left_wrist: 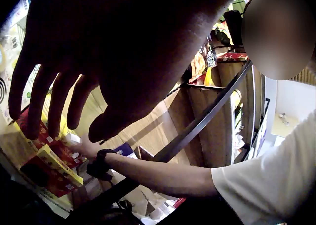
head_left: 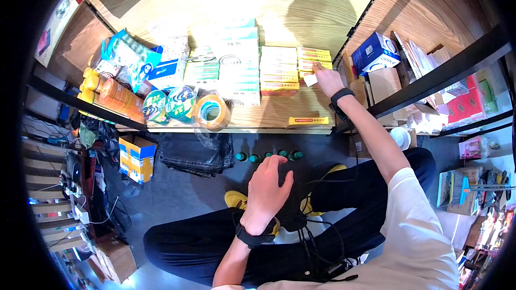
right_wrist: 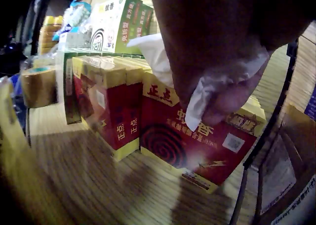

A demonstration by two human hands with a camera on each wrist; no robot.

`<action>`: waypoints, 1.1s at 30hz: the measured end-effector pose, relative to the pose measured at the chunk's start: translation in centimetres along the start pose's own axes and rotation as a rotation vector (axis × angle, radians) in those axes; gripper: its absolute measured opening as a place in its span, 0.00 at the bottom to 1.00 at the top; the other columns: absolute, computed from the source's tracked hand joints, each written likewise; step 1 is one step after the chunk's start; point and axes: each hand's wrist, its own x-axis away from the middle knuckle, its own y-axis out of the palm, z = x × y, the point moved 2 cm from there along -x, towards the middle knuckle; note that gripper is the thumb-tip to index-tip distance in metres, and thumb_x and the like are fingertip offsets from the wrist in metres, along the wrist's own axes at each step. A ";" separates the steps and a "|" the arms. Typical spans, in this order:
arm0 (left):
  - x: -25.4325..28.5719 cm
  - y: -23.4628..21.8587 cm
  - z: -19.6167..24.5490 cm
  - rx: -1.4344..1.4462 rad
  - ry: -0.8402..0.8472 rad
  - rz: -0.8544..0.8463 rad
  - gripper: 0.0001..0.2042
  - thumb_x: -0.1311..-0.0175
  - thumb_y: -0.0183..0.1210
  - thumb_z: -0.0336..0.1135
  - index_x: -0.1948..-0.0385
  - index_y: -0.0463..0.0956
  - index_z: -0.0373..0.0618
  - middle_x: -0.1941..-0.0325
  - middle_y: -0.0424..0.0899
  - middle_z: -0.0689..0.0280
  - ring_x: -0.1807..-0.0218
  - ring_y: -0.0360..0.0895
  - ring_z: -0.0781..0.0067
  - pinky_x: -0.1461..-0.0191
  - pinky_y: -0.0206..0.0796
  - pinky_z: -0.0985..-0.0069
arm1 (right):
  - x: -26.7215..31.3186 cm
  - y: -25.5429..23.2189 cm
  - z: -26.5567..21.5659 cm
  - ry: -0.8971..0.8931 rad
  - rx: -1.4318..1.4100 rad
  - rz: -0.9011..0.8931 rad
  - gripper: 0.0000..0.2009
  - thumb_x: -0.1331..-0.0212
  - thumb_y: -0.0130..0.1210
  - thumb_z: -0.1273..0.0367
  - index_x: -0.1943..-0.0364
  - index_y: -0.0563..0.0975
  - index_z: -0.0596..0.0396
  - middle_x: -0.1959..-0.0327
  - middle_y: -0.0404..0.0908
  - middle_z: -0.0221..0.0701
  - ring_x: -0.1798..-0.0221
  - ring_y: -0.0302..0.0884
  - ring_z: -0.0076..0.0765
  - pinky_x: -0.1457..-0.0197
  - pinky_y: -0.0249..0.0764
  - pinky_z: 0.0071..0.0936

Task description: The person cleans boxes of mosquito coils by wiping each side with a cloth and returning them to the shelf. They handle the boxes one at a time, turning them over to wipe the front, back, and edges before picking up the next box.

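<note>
In the head view my right hand (head_left: 328,81) is at the right-hand row of yellow boxes (head_left: 314,54) on the shelf. The right wrist view shows that hand (right_wrist: 217,47) pinching a white tissue (right_wrist: 197,102) against the front of a red and yellow box (right_wrist: 168,131). More red and yellow boxes (right_wrist: 111,104) stand beside it. One yellow box (head_left: 308,121) lies apart near the shelf's front edge. My left hand (head_left: 267,189) is raised over my lap, holding nothing, its fingers loosely bent; in the left wrist view this hand (left_wrist: 108,52) appears dark with fingers spread.
Green and white boxes (head_left: 236,70), a tape roll (head_left: 212,111) and orange bottles (head_left: 121,99) stand left on the shelf. A dark shelf post (head_left: 430,78) and a blue box (head_left: 374,53) are at the right. Green-capped bottles (head_left: 255,158) stand on the floor below.
</note>
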 end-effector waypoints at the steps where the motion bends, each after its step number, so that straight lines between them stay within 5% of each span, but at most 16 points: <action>1: 0.0 -0.2 0.2 0.003 -0.009 -0.003 0.14 0.37 0.64 0.30 0.51 0.76 0.40 0.53 0.83 0.54 0.50 0.82 0.52 0.46 0.74 0.62 | -0.2 0.0 -0.1 0.014 0.001 -0.041 0.22 0.43 0.60 0.74 0.42 0.74 0.62 0.45 0.82 0.46 0.59 0.89 0.50 0.59 0.85 0.43; 5: 0.1 -0.2 -0.1 -0.009 0.032 0.019 0.14 0.36 0.64 0.30 0.51 0.75 0.40 0.53 0.83 0.54 0.50 0.82 0.52 0.46 0.74 0.62 | -0.5 -1.0 -0.4 0.089 -0.062 -0.108 0.19 0.45 0.64 0.73 0.50 0.74 0.62 0.52 0.84 0.46 0.59 0.88 0.51 0.60 0.85 0.44; 15: 0.0 -0.3 -0.2 0.014 0.022 0.022 0.14 0.36 0.64 0.30 0.51 0.75 0.40 0.53 0.82 0.54 0.50 0.81 0.51 0.46 0.74 0.63 | -0.7 -2.0 -0.9 0.002 -0.019 -0.028 0.27 0.53 0.74 0.65 0.50 0.73 0.59 0.51 0.84 0.42 0.57 0.88 0.50 0.57 0.84 0.45; 17: 0.0 -0.4 -0.1 0.007 0.028 0.019 0.14 0.36 0.64 0.30 0.51 0.75 0.40 0.52 0.82 0.54 0.50 0.81 0.51 0.46 0.74 0.63 | -0.9 -2.7 -1.1 0.100 0.066 -0.077 0.23 0.50 0.72 0.66 0.52 0.75 0.58 0.53 0.84 0.40 0.59 0.89 0.47 0.60 0.84 0.44; 23: 0.2 -0.7 0.0 0.016 0.036 0.045 0.13 0.36 0.63 0.29 0.51 0.75 0.40 0.52 0.83 0.54 0.49 0.81 0.51 0.46 0.74 0.63 | -0.6 -1.2 -0.9 0.001 0.221 0.011 0.07 0.40 0.57 0.71 0.60 0.79 0.55 0.58 0.84 0.37 0.63 0.89 0.43 0.65 0.84 0.40; 33: 0.3 -0.8 0.6 -0.001 0.038 0.043 0.13 0.36 0.64 0.30 0.52 0.75 0.40 0.53 0.83 0.55 0.49 0.82 0.51 0.46 0.74 0.62 | -0.1 -0.9 0.0 -0.047 0.168 -0.004 0.09 0.36 0.53 0.71 0.55 0.79 0.52 0.60 0.84 0.37 0.63 0.89 0.45 0.65 0.84 0.41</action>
